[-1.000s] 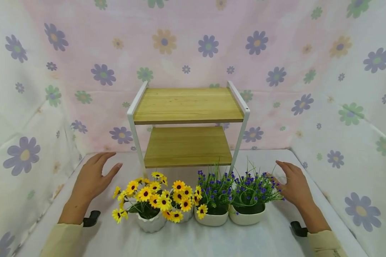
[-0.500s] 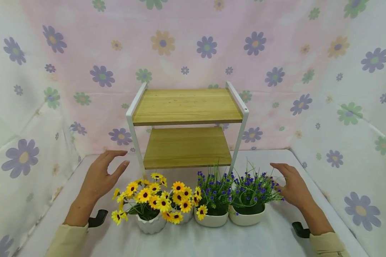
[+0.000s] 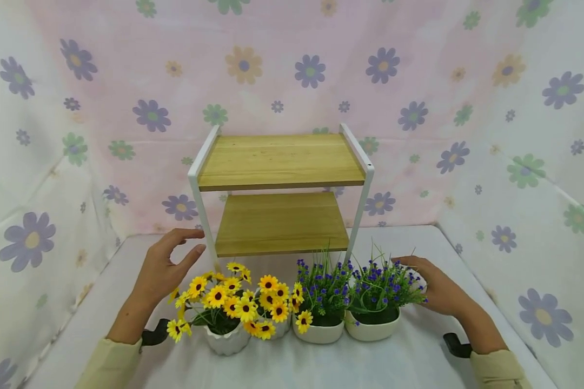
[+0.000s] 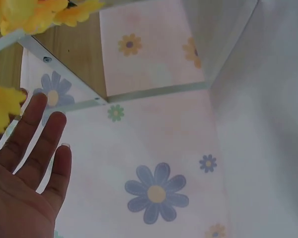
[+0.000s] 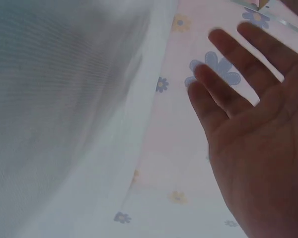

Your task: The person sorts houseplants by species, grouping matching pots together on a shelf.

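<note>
My left hand is beside the left leg of a two-tier shelf with wooden boards and a white frame. Its fingers are extended, the fingertips near that leg; whether they touch it I cannot tell. The left wrist view shows the spread fingers and yellow petals close to the camera. My right hand is by the right-hand potted purple-flower plant, its fingertips partly behind the leaves. In the right wrist view the palm faces the camera with nothing held, fingers straight.
In front of the shelf, a row holds another purple-flower plant, a yellow-flower plant in a white pot and a second yellow-flower plant. Flower-patterned cloth hangs behind and at both sides. White cloth covers the table.
My left hand has moved right, closer to the shelf's left leg. My right hand has moved left and slightly down, to the purple-flower plant. The shelf and plants stay put.
</note>
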{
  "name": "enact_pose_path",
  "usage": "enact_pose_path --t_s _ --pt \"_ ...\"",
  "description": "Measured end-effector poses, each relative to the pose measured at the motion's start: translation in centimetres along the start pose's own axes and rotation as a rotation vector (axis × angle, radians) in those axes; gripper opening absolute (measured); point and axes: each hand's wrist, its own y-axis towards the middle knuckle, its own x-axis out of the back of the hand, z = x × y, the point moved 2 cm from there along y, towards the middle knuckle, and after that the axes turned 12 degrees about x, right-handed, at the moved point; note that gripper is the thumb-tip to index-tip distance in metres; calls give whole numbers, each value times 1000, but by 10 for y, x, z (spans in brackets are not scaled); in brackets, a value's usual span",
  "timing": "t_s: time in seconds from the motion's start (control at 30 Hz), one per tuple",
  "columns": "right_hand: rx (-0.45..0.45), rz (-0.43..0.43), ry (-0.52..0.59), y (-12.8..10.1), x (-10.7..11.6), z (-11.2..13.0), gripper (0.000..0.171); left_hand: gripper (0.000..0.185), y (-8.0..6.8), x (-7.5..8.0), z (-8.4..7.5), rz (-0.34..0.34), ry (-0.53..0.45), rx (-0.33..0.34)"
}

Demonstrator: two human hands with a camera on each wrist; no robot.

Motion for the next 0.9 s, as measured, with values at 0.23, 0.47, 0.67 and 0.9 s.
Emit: enact_pose_path --t_s 0.23,0.47,0.67,0.9 --pt "-120 199 130 -7 2 9 84 36 -1 -4 -7 7 -18 1" --pt "-204 336 249 -6 -3 19 91 37 0 -4 -18 -4 -65 -44" --pt "-82 324 204 -4 -10 22 99 36 -2 -5 -27 9 -83 -39" --pt "-42 311 254 5 -23 30 106 33 -3 -6 -33 21 -88 -2"
